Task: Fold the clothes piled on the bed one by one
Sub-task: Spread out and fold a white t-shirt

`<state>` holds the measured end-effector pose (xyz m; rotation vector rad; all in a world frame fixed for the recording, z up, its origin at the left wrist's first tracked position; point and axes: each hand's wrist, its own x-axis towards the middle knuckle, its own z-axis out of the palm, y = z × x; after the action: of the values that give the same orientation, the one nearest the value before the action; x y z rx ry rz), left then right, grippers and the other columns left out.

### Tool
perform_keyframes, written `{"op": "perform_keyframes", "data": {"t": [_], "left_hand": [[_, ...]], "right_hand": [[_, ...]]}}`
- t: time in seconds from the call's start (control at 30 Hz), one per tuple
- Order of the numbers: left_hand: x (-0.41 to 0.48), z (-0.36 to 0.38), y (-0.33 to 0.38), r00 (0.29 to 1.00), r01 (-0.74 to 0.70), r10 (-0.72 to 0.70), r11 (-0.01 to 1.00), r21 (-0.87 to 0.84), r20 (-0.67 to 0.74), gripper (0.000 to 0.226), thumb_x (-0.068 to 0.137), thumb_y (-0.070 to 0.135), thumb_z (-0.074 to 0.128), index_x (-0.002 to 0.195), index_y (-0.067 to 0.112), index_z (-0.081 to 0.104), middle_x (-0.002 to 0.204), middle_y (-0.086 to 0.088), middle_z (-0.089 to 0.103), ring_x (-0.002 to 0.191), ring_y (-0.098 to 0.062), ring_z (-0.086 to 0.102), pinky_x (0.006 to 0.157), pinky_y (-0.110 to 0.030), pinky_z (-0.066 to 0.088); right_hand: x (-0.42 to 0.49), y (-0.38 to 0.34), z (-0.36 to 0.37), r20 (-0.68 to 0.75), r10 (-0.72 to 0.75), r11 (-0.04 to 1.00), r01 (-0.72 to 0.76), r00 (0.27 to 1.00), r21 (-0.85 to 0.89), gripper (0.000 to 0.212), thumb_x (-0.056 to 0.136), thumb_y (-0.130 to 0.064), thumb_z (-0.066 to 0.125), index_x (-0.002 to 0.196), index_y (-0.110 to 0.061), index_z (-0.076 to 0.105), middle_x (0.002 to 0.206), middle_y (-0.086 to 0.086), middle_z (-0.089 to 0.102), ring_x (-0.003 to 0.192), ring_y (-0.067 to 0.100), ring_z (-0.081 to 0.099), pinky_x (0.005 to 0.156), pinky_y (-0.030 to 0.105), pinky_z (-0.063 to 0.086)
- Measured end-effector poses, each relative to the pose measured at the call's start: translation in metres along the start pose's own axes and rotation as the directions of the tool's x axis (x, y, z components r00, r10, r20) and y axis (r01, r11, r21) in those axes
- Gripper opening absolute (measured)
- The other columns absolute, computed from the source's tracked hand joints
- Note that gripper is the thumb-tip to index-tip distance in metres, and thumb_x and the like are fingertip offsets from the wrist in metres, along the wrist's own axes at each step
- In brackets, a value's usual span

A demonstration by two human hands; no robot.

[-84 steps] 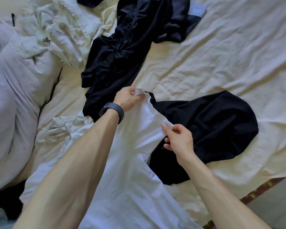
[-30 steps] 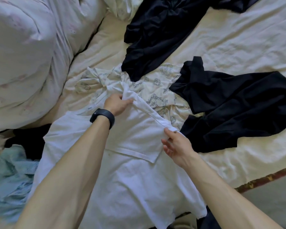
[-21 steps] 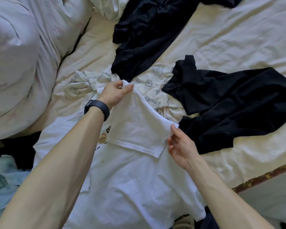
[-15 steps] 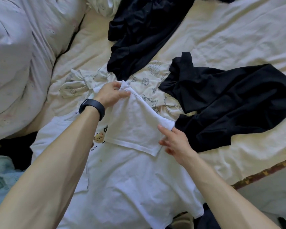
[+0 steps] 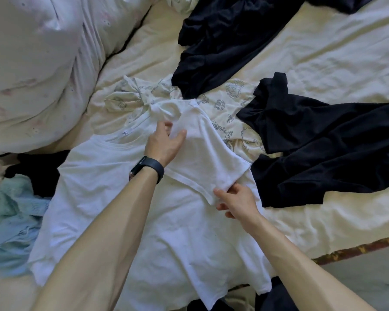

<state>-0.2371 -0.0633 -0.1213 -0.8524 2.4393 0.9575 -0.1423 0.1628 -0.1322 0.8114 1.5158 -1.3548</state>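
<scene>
While the shirt (image 5: 157, 232) is lying spread flat by the near edge of the bed (image 5: 323, 52), the left hand (image 5: 164, 144) is pinching its shoulder and the right hand (image 5: 236, 200) is pinching the hem of the sleeve (image 5: 202, 158), which is crossing onto the chest. Judged best: keeping the fold line taut and straight, then pressing the sleeve flat before letting go.

Neck label (image 5: 125, 132) print unreadable; blue garment (image 5: 7, 221) cut off left
</scene>
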Motion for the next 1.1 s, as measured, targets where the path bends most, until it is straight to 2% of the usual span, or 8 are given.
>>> {"op": "perform_keyframes", "data": {"t": [0.2,0.4,0.5,0.57,0.63,0.73,0.87,1.1], "left_hand": [[-0.021,-0.025,-0.052,0.976,0.070,-0.095,0.989,0.133,0.194,0.028,0.092,0.040,0.065,0.107,0.018,0.060,0.106,0.004,0.062,0.094,-0.020,0.061,0.074,-0.032,0.052],[-0.031,-0.039,-0.068,0.995,0.025,-0.033,0.997,0.078,0.098,0.014,0.096,0.028,0.061,0.107,0.020,0.060,0.100,0.003,0.064,0.090,-0.018,0.063,0.070,-0.029,0.053],[-0.046,-0.030,-0.073,0.999,-0.010,0.002,0.971,0.237,0.036,0.032,0.097,0.029,0.055,0.128,0.022,0.052,0.124,-0.001,0.059,0.112,-0.022,0.057,0.088,-0.041,0.051],[-0.062,-0.015,-0.076,0.990,-0.100,0.132,0.917,0.386,-0.058,0.047,0.095,0.031,0.054,0.140,0.020,0.045,0.139,-0.005,0.048,0.126,-0.028,0.046,0.098,-0.044,0.043],[-0.079,0.005,-0.074,0.961,-0.215,0.272,0.860,0.463,-0.060,0.058,0.097,0.038,0.050,0.150,0.020,0.036,0.155,-0.007,0.035,0.140,-0.030,0.034,0.110,-0.046,0.032],[-0.096,0.044,-0.081,0.932,-0.355,0.321,0.702,0.617,0.171,0.069,0.101,0.055,0.028,0.160,0.030,0.006,0.169,-0.002,-0.002,0.154,-0.024,-0.002,0.121,-0.054,0.006],[-0.109,0.070,-0.120,0.956,-0.294,0.231,0.723,0.626,0.182,0.065,0.101,0.058,0.017,0.157,0.041,-0.012,0.165,0.006,-0.022,0.153,-0.022,-0.018,0.117,-0.058,-0.009],[-0.190,0.062,-0.208,0.966,-0.259,0.215,0.768,0.586,0.144,0.068,0.101,0.056,0.021,0.153,0.041,-0.021,0.164,0.005,-0.025,0.153,-0.020,-0.016,0.118,-0.051,-0.016]], "right_hand": [[0.000,0.016,0.014,-0.080,-0.032,0.999,0.035,0.996,0.032,0.018,0.095,-0.032,0.067,0.096,-0.014,0.066,0.089,-0.001,0.069,0.053,0.007,0.065,0.046,0.021,0.046],[-0.009,0.027,0.023,-0.187,-0.128,0.975,0.089,0.974,-0.205,0.015,0.092,-0.032,0.068,0.093,-0.017,0.066,0.088,-0.002,0.072,0.059,0.014,0.072,0.051,0.029,0.057],[-0.019,0.017,0.017,-0.147,-0.137,0.815,0.027,0.980,-0.579,0.024,0.086,-0.043,0.064,0.082,-0.021,0.071,0.076,-0.004,0.074,0.073,0.022,0.072,0.074,0.039,0.060],[-0.022,0.009,0.014,-0.152,-0.273,0.635,0.059,0.950,-0.770,0.030,0.087,-0.047,0.057,0.076,-0.020,0.067,0.071,-0.006,0.070,0.076,0.024,0.066,0.067,0.035,0.054],[-0.023,-0.004,0.019,-0.141,-0.575,0.515,0.222,0.806,-0.828,0.020,0.092,-0.041,0.056,0.082,-0.026,0.064,0.077,-0.012,0.066,0.081,0.024,0.061,0.062,0.031,0.043],[-0.002,-0.023,0.042,0.091,-0.882,0.143,0.447,0.462,-0.883,0.034,0.098,-0.030,0.059,0.130,-0.018,0.065,0.135,0.006,0.062,0.126,0.035,0.054,0.098,0.043,0.043],[0.047,-0.029,0.032,0.480,-0.644,-0.375,0.301,0.596,-0.877,0.066,0.106,-0.047,0.039,0.163,-0.032,0.009,0.171,0.006,-0.006,0.158,0.026,-0.005,0.124,0.054,-0.005],[-0.001,0.086,0.005,0.324,-0.606,-0.214,0.243,0.726,-0.946,0.068,0.103,-0.060,0.021,0.164,-0.030,0.010,0.172,0.007,-0.006,0.158,0.024,-0.010,0.123,0.055,-0.005]]}}
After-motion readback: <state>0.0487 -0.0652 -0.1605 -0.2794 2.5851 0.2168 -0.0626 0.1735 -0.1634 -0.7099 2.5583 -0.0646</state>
